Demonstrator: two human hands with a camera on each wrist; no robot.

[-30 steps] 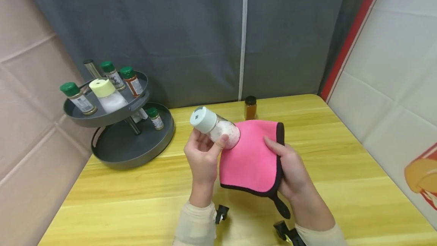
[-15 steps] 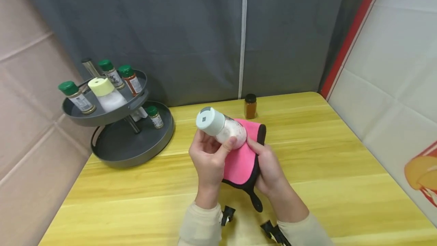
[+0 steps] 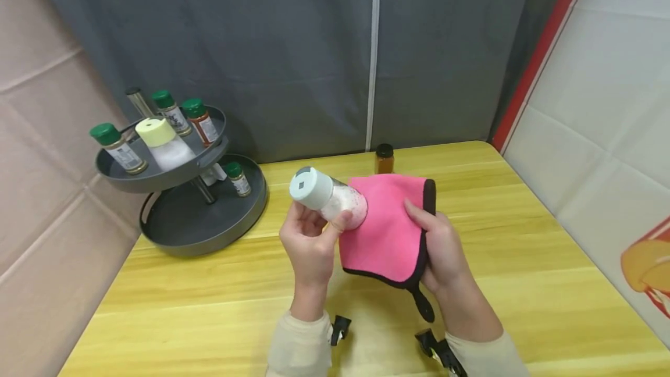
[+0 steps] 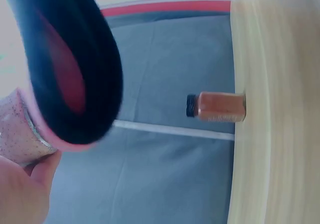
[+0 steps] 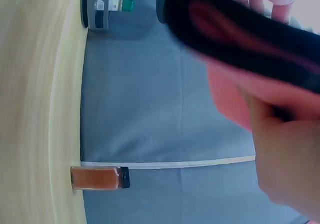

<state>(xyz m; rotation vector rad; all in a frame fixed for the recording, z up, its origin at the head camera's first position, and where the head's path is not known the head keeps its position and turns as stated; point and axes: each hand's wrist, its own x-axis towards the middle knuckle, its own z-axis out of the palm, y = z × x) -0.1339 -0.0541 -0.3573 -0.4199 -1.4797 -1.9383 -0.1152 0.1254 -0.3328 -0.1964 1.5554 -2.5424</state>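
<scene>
Cloth (image 3: pixel 387 228) and bottle (image 3: pixel 337 202) are being held above the wooden table (image 3: pixel 183 313). Between nine and ten o'clock, a two-tier grey rack (image 3: pixel 209 244) is carrying green-capped jars (image 3: pixel 124 155) and a yellow-capped shaker (image 3: pixel 170 149). The right hand (image 3: pixel 445 249) is gripping the cloth, thumb on its pink face, other fingers partly hidden. The left hand (image 3: pixel 313 246) is pinching the bottle between thumb and fingers, its top tilting toward ten o'clock, its base touching the cloth. At twelve o'clock, beyond the cloth, a brown jar (image 3: pixel 384 163) is standing.
</scene>
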